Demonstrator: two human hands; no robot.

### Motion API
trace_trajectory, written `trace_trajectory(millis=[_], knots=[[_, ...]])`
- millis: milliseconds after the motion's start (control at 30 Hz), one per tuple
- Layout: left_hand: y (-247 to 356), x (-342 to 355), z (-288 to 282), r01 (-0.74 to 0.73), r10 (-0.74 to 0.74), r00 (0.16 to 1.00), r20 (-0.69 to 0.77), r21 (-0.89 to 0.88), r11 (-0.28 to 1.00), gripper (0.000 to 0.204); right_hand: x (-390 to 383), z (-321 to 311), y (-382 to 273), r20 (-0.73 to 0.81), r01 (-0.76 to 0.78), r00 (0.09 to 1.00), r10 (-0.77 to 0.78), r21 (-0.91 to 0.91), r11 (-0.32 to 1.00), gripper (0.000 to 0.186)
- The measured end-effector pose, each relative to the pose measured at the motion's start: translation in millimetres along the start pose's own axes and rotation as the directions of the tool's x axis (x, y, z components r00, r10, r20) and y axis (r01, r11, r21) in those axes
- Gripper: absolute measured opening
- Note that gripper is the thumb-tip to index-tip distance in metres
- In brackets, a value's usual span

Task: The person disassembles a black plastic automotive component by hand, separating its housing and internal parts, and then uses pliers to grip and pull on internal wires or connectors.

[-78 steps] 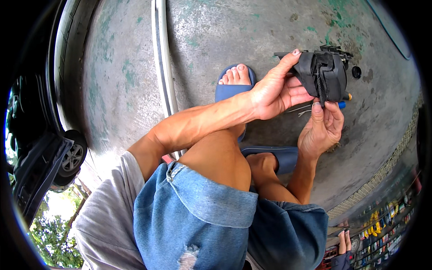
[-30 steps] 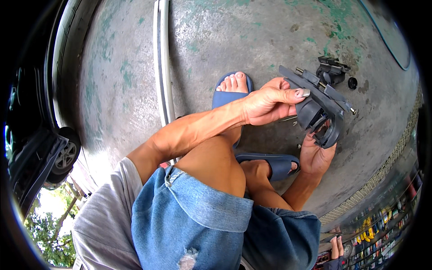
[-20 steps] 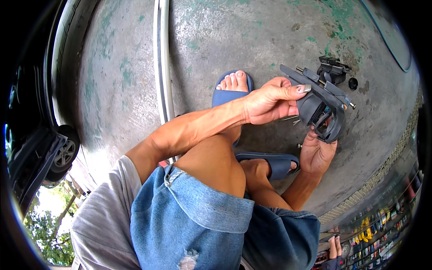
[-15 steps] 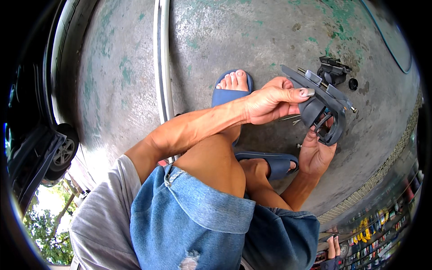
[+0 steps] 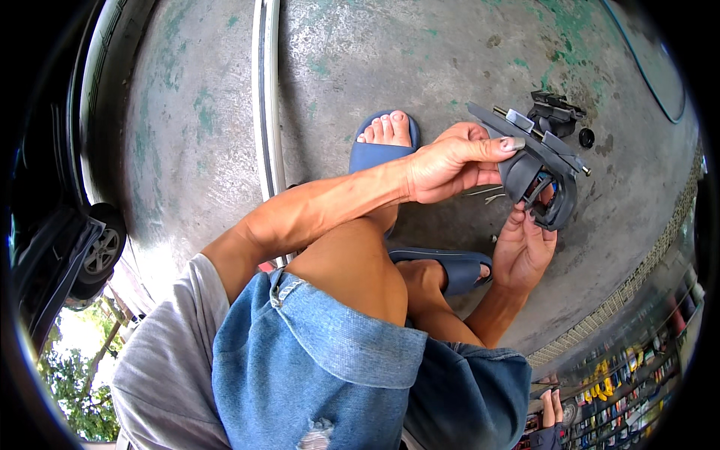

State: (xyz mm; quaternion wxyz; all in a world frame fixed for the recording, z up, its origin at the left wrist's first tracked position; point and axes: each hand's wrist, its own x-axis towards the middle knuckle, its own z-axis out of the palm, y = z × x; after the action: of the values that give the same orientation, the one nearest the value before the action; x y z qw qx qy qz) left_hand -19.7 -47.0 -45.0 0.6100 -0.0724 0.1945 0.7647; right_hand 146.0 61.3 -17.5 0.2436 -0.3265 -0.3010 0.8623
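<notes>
While the person's left hand (image 5: 454, 166) pinches a dark-grey plastic housing with a hollow, arched end (image 5: 550, 160) under its thumb, the right hand (image 5: 523, 251) pinches the lower rim; the piece is held above the green-flecked grey concrete floor (image 5: 375, 64), near a smaller black plastic assembly (image 5: 553, 111).

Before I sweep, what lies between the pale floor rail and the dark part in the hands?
Head view, from the rail: concrete floor, a foot in a blue sandal, and the left hand holding the part.
</notes>
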Motion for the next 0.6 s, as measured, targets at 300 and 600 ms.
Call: trace_trajectory(millis=[300,600], knots=[[0,0,3,-0.006,0.006,1.0,-0.003,-0.006,1.0,0.022,-1,4,1,-0.023,0.028,0.999,-0.029,-0.02,0.999,0.034],[-5,3,-5,-0.014,0.015,1.0,0.018,-0.036,0.999,0.03,-4,12,-1,0.035,0.076,0.997,-0.072,-0.141,0.987,0.041]])
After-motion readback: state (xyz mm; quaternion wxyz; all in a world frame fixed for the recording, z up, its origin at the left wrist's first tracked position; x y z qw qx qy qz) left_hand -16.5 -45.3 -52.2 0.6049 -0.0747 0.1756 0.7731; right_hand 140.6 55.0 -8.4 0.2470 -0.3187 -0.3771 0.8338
